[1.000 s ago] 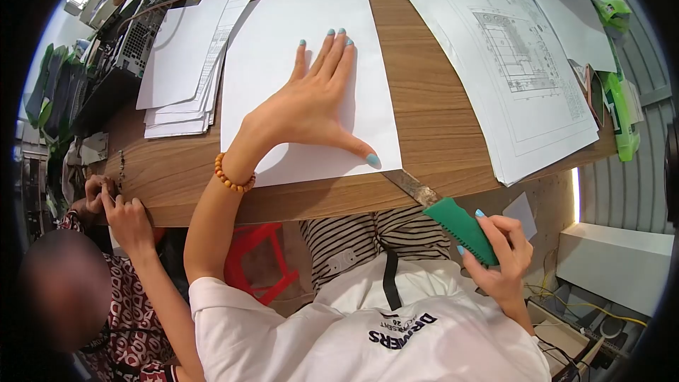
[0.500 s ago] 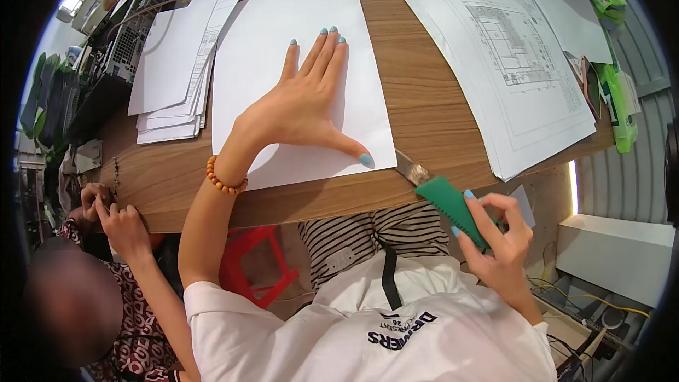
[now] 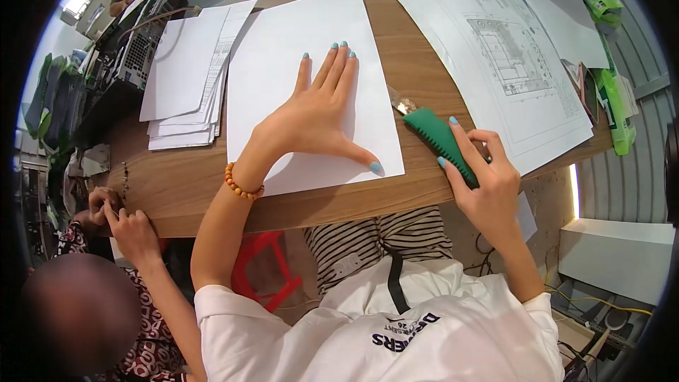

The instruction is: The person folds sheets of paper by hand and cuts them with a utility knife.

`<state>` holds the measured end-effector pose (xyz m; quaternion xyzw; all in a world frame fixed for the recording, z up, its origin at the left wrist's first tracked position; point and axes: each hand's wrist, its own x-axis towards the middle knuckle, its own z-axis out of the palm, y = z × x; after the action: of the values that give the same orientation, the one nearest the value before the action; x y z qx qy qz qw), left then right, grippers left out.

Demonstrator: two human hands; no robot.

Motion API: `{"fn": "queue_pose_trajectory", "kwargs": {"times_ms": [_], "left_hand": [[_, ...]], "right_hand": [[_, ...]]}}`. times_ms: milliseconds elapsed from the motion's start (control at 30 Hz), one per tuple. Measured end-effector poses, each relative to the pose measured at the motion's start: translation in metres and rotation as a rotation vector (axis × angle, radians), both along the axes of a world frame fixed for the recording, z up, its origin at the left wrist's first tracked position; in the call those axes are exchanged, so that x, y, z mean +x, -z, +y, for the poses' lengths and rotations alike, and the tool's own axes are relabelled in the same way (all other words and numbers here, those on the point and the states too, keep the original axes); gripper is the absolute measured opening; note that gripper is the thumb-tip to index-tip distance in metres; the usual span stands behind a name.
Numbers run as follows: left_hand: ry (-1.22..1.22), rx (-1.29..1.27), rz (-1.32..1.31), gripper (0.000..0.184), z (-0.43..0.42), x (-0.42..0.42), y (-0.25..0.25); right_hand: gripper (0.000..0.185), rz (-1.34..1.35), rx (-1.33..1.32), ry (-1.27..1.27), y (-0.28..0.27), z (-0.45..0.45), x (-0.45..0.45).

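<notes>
My left hand (image 3: 315,117) lies flat with fingers spread on a large blank white paper sheet (image 3: 272,56). Its thumb points toward the sheet's lower right corner. In my right hand (image 3: 491,187) is a green-handled utility knife (image 3: 438,141), gripped between thumb and fingers. The knife's metal tip (image 3: 401,101) points up and left, close beside the sheet's right edge; whether it touches the paper I cannot tell. Both lie over the wooden desk (image 3: 417,56).
Stacked papers (image 3: 177,71) and a black computer case (image 3: 145,39) stand left. Printed drawings (image 3: 506,56) and a green object (image 3: 615,110) are at right. Another person's hands (image 3: 127,226) rest at the lower left edge. A red stool (image 3: 265,269) is below the desk.
My right hand has moved the knife up and forward along the sheet's right edge, from below the corner. The left hand stays flat on the paper while the view shifts slightly.
</notes>
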<state>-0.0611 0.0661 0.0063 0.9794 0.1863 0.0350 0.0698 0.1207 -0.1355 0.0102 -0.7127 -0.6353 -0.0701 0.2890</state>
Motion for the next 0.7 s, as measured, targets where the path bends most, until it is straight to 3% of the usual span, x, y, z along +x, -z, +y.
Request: {"fn": "queue_pose_trajectory", "kwargs": {"times_ms": [400,700], "left_hand": [[0.005,-0.015,-0.01,0.142,0.0,0.0,-0.001],[-0.03,-0.024,0.1,0.144,-0.001,0.002,-0.005]], "right_hand": [[0.045,-0.027,-0.018,0.031,-0.002,0.073,0.018],[0.042,-0.193,0.003,0.029,0.007,0.156,0.049]]}}
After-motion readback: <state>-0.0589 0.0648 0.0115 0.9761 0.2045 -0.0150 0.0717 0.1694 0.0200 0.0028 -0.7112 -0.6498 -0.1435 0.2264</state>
